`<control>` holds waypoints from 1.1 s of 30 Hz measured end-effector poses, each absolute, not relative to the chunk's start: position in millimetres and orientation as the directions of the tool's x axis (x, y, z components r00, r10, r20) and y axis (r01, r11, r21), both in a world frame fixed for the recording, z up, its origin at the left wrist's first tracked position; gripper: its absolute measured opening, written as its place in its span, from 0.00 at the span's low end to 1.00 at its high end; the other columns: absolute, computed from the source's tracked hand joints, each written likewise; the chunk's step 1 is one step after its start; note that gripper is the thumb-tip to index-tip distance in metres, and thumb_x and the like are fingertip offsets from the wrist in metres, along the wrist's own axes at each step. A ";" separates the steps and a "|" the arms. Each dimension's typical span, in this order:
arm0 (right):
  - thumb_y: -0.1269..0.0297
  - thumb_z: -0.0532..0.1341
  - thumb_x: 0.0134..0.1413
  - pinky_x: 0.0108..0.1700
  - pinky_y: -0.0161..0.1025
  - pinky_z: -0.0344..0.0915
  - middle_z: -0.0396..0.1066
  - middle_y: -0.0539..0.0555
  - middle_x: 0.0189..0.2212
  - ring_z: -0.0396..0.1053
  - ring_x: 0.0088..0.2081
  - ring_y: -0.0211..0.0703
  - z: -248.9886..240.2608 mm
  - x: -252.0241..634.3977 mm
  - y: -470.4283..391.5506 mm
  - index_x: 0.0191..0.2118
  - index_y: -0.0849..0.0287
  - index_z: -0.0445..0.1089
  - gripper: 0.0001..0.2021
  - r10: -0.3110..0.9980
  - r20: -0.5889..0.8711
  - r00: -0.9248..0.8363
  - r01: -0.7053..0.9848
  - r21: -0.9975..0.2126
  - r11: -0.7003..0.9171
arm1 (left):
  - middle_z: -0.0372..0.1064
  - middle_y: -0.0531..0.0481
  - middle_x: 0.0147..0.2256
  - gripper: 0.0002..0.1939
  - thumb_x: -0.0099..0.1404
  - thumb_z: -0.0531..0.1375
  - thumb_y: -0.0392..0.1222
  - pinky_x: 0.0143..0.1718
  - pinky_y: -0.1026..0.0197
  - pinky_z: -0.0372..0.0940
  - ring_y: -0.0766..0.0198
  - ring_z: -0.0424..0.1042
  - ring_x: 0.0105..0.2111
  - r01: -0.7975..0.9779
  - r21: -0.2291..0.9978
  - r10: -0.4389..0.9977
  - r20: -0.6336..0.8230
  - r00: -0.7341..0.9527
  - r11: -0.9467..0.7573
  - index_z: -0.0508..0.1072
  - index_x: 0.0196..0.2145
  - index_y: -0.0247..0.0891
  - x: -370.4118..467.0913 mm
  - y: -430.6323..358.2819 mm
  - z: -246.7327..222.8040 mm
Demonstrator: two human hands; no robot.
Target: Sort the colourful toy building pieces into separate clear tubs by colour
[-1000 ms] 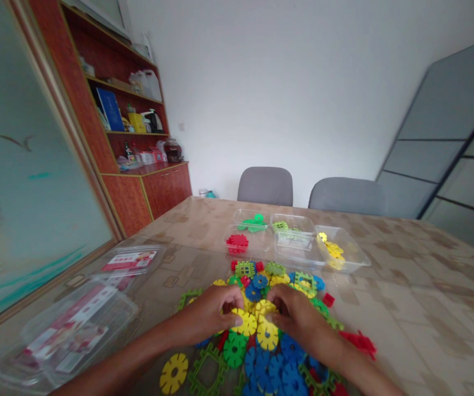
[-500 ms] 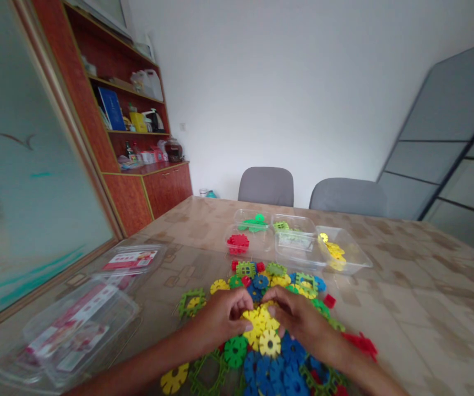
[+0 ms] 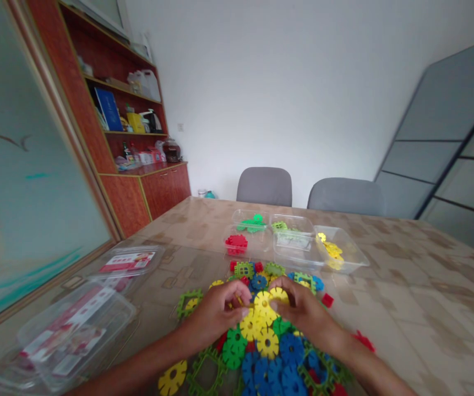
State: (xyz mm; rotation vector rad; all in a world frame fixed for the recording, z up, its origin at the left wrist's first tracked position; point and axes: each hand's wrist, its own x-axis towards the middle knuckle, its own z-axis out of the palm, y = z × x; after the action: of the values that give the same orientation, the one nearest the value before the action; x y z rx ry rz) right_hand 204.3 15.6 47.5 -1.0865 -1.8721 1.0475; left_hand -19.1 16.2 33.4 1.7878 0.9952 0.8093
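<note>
My left hand (image 3: 228, 308) is closed, its fingers curled over a yellow disc seen edge-on above the pile. Between the thumb and fingers of my right hand (image 3: 297, 302) are yellow notched discs (image 3: 266, 307). Below them, other yellow discs (image 3: 267, 342) lie on a mixed heap. Blue discs (image 3: 273, 375) fill the front of the heap, with green discs (image 3: 234, 347) to their left. Square light-green frames (image 3: 207, 372) and red pieces (image 3: 327, 300) lie around the edges.
Clear trays hold green pieces (image 3: 252, 223), red pieces (image 3: 237, 244), light-green pieces (image 3: 279, 226) and yellow pieces (image 3: 332, 250). Clear lids (image 3: 75, 330) lie on the left of the table (image 3: 410, 286). Two grey chairs (image 3: 264, 186) stand behind it.
My right hand has lifted slightly, with yellow discs now raised and facing the camera. My left hand has moved a little left and upward. The view has shifted slightly.
</note>
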 end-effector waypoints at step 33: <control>0.52 0.59 0.43 0.21 0.37 0.59 0.69 0.51 0.16 0.66 0.18 0.44 71.5 363.8 102.0 0.31 0.58 0.69 0.14 0.821 0.409 0.398 0.682 -0.731 0.033 | 0.66 0.53 0.30 0.08 0.62 0.55 0.43 0.27 0.66 0.61 0.67 0.67 0.25 0.282 0.920 0.887 0.125 0.445 -0.272 0.68 0.35 0.35 -23.5 26.3 41.2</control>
State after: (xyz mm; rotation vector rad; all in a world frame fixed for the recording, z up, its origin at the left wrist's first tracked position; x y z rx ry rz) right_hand 363.8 102.0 71.5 -1.6940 -1.3322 0.1815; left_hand -23.5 26.3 41.2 1.7883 1.0008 0.8349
